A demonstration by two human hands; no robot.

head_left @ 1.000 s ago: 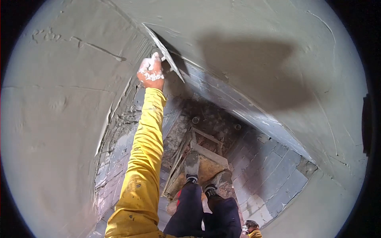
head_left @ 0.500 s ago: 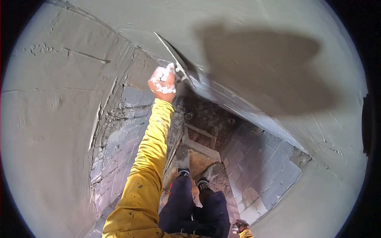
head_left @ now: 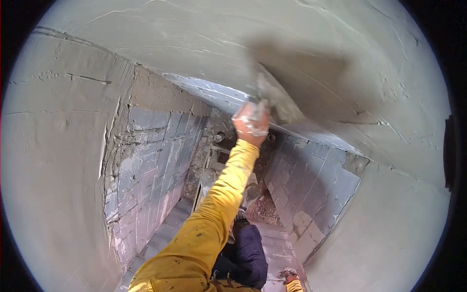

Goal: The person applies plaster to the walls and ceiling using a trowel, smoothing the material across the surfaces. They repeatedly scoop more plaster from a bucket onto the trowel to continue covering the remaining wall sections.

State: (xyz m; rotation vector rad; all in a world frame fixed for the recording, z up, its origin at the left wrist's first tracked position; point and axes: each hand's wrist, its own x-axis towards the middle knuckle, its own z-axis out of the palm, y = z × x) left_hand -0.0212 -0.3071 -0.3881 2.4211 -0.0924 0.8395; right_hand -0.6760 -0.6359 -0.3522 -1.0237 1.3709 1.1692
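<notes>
My left hand (head_left: 250,124), smeared with white plaster, is raised on a yellow sleeve and grips a flat plastering trowel (head_left: 278,101). The blade is motion-blurred and lies against the grey plastered wall (head_left: 340,53) just above its lower edge, where bare blocks begin. My right hand (head_left: 288,276) shows only at the bottom edge, low beside my dark trouser legs (head_left: 248,253). Whether it holds anything cannot be made out.
Fresh grey plaster covers the left wall (head_left: 53,146) and the right wall; below it are bare grey blocks (head_left: 146,160) on both sides of a narrow corner. Far below lie a plank (head_left: 206,180), rubble (head_left: 262,209) and two pipe ends.
My left hand has swept the trowel from the corner on the left to the right along the plaster's lower edge. The view has turned, showing more of the left block wall.
</notes>
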